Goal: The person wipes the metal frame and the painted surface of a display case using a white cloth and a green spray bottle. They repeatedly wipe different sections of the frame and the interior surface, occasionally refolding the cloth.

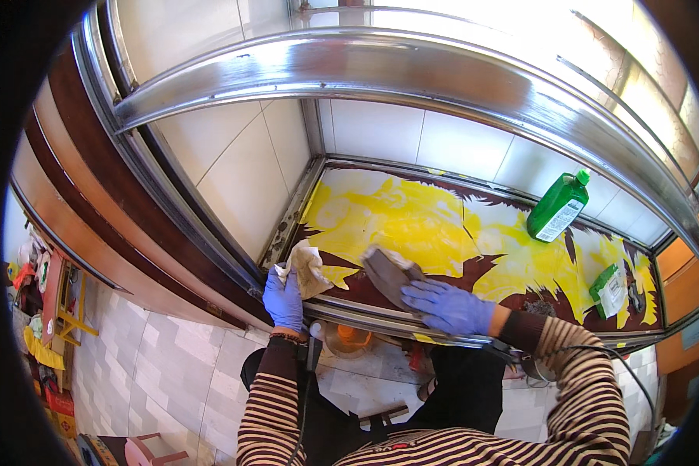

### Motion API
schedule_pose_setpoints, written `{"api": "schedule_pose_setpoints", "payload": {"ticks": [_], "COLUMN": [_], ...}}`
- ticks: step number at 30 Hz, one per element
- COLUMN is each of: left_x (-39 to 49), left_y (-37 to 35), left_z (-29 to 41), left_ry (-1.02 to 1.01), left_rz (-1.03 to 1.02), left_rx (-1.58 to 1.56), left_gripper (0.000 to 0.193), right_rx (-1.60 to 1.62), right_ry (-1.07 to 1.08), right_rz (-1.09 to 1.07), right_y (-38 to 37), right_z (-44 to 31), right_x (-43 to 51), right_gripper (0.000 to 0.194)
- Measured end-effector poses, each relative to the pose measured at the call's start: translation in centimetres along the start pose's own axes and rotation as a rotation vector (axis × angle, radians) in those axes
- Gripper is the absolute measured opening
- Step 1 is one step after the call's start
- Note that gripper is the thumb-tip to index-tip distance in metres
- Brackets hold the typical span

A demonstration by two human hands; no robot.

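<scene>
My left hand (283,300), in a blue-violet glove, grips a crumpled cream cloth or paper wipe (310,269) at the near left corner of a metal-framed shelf. In the same kind of glove, my right hand (445,307) holds a flat grey-brown pad or folded cloth (391,276) with a pale edge, partly blurred. The pad is over the front part of the shelf surface, though contact is hard to tell. Torn-edged yellow and white sheeting (393,218) covers much of the shelf, with dark maroon surface (349,289) showing around it.
A green plastic bottle (558,207) with a label stands at the back right. Farther right are a green-and-white packet (608,290) and a dark scouring pad (539,307). A thick metal rail (349,67) crosses above the shelf. Below sits an orange object in a basin (349,341).
</scene>
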State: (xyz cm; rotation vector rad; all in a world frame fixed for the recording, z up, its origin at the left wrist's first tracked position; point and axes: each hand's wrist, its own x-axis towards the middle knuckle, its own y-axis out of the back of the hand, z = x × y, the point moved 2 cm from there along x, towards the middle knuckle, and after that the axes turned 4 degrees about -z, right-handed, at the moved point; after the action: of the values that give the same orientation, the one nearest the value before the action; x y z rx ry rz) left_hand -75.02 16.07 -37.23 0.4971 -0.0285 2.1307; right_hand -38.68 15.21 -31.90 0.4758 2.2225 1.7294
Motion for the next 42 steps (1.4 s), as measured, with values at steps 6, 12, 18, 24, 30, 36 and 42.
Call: {"api": "schedule_pose_setpoints", "payload": {"ticks": [6, 12, 18, 24, 30, 36, 42], "left_x": [-0.4, -0.6, 0.0, 1.2, 1.4, -0.1, -5.1], "left_y": [-0.3, -0.4, 0.4, 1.1, 0.8, 2.1, 5.8], "left_z": [0.4, 0.5, -0.5, -1.9, -2.5, 0.4, 4.7], "left_ry": [0.000, 0.027, 0.053, 0.179, 0.164, 0.239, 0.178], "left_rz": [0.026, 0.049, -0.089, -0.219, -0.218, -0.073, -0.061], "left_rx": [0.128, 0.083, 0.002, -0.232, -0.250, -0.608, -0.692], "left_gripper": [0.018, 0.016, 0.019, 0.023, 0.020, 0.024, 0.030], "right_rx": [-0.055, -0.237, -0.184, -0.213, 0.058, 0.484, 1.881], "right_ry": [-0.112, -0.150, -0.469, -0.409, -0.126, -0.063, -0.334], "right_rz": [-0.002, 0.157, 0.389, 0.370, 0.316, 0.248, 0.539], "right_y": [-0.5, -1.7, -0.1, -1.9, -2.7, -1.5, -1.7], "right_z": [-0.1, 6.3, 15.0, 15.1, 6.6, -3.1, -9.2], "right_x": [0.5, 12.8, 21.4, 21.8, 14.2, 9.2, 3.4], "right_gripper": [0.056, 0.054, 0.051, 0.056, 0.058, 0.042, 0.031]}}
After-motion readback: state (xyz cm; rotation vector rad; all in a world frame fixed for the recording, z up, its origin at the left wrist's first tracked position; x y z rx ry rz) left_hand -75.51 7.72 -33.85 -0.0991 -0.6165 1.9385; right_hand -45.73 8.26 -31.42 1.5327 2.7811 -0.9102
